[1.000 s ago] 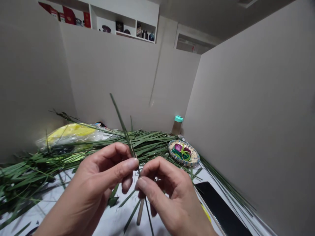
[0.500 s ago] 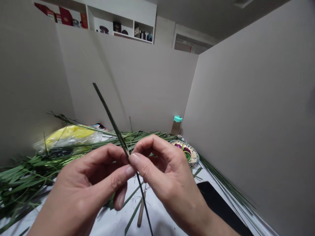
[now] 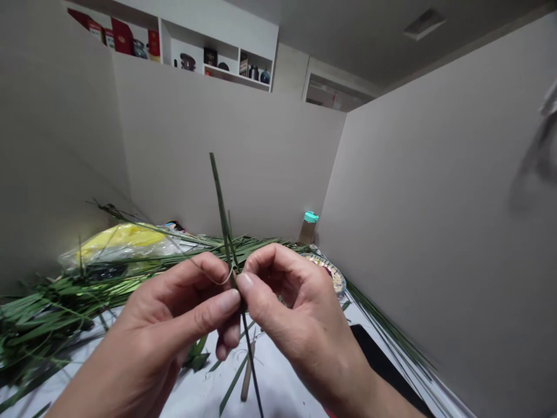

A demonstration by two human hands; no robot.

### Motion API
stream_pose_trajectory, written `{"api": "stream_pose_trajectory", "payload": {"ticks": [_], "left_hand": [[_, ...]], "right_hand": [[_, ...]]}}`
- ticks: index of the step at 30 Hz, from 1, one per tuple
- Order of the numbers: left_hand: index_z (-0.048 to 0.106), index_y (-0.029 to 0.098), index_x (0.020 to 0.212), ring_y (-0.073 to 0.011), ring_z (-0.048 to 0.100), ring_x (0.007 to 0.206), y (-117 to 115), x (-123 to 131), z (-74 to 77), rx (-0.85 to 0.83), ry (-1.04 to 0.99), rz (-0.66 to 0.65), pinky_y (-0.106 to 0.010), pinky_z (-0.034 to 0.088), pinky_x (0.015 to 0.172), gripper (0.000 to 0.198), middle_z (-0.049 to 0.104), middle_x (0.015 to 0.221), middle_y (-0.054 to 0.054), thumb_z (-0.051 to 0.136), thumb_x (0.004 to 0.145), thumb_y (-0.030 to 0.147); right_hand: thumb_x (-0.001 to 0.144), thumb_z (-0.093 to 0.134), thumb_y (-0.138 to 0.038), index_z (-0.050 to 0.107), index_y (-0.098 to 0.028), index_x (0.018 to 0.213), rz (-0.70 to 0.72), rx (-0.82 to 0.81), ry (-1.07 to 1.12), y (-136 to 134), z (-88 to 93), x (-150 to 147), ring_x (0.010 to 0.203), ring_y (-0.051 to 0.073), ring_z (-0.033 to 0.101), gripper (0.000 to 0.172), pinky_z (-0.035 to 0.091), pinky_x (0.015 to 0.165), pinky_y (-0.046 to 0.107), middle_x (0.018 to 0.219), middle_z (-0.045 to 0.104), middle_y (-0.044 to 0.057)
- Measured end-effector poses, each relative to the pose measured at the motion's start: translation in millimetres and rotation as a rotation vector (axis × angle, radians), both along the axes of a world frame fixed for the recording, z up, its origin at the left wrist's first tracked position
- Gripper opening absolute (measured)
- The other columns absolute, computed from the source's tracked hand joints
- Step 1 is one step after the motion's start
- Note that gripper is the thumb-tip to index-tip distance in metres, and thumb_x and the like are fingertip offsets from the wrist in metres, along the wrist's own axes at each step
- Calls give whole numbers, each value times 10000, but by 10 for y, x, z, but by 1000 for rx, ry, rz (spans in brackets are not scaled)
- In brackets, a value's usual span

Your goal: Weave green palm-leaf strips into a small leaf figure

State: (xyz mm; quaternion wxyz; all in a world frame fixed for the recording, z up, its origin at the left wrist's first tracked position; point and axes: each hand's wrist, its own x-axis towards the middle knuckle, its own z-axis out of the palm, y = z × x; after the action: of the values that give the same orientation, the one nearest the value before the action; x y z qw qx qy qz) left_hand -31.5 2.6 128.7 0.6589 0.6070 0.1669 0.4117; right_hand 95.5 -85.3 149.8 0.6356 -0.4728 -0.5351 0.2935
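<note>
Between the fingertips of both hands stands a long green leaf strip (image 3: 220,197), its upper end rising above them and a thin dark stem (image 3: 252,366) running down below. My left hand (image 3: 187,313) pinches it between thumb and fingers. From the right, my right hand (image 3: 291,313) pinches at the same spot, its thumb tip almost touching the left thumb. A thin pale strand (image 3: 217,283) curves from the pinch across the left fingers. The exact grip point is hidden by the fingertips. Below, a wooden-handled pointed tool (image 3: 248,374) lies on the white table (image 3: 282,383).
Green leaves (image 3: 47,313) are heaped at the left and along the back. Behind them sits a yellow plastic bag (image 3: 117,241). A bottle with a turquoise lid (image 3: 309,226) and a patterned plate (image 3: 338,280) stand back right. A black flat object (image 3: 378,360) lies at the right.
The leaf strip has swung from leaning left to nearly upright. A pale strand now shows at the pinch. Both hands stay together, and the camera view has tilted slightly upward.
</note>
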Motion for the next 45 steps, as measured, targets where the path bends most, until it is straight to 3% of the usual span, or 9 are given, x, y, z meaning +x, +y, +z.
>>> {"api": "stream_pose_trajectory", "payload": {"ticks": [4, 8, 20, 28, 34, 37, 45], "left_hand": [[770, 277, 659, -134, 591, 498, -22, -42, 66, -3, -26, -8, -200, 541, 458, 209, 642, 554, 20, 927, 679, 414], [759, 228, 616, -119, 562, 516, -22, -87, 86, 11, -36, 11, -167, 544, 454, 210, 619, 569, 6, 895, 681, 375], [748, 246, 634, -124, 534, 574, -24, -58, 96, -19, -41, 69, -159, 554, 482, 134, 588, 640, 7, 855, 667, 320], [769, 286, 730, -144, 533, 645, -29, -64, 38, -11, -42, 100, -141, 561, 516, 152, 604, 695, 10, 883, 691, 379], [789, 306, 747, -160, 595, 657, -36, -26, 33, -12, -43, 126, -154, 593, 549, 117, 664, 712, 11, 872, 682, 355], [775, 286, 711, -176, 626, 680, -28, -1, 56, -13, -47, 137, -165, 603, 580, 132, 669, 692, 2, 872, 667, 364], [767, 296, 761, -151, 570, 657, -61, -41, 52, -69, -42, 89, -188, 575, 561, 206, 662, 731, 6, 911, 667, 410]], "right_hand": [[936, 661, -356, 589, -236, 799, -63, 28, -91, -22, 29, -6, 666, 171, 647, 196, 518, 679, 328, 657, 653, -30], [878, 669, -237, 597, -223, 760, -141, 71, -151, -30, 62, -34, 621, 119, 585, 139, 470, 590, 256, 675, 623, -52], [834, 699, -215, 610, -205, 748, -113, 73, -67, -3, 116, -7, 599, 69, 506, 124, 409, 545, 209, 666, 577, -83], [902, 669, -255, 579, -216, 785, -115, 88, -105, 18, 88, 2, 646, 88, 574, 153, 450, 603, 229, 692, 606, -71], [930, 660, -259, 576, -217, 829, -12, 52, -16, -27, 51, -14, 660, 104, 613, 137, 472, 635, 252, 709, 607, -67], [917, 659, -245, 583, -214, 835, -28, 71, -24, -53, 58, -21, 727, 117, 606, 116, 482, 689, 272, 763, 615, -54], [947, 651, -275, 569, -225, 827, -113, 89, -76, -98, 63, -70, 740, 115, 569, 153, 451, 656, 246, 769, 601, -49]]}}
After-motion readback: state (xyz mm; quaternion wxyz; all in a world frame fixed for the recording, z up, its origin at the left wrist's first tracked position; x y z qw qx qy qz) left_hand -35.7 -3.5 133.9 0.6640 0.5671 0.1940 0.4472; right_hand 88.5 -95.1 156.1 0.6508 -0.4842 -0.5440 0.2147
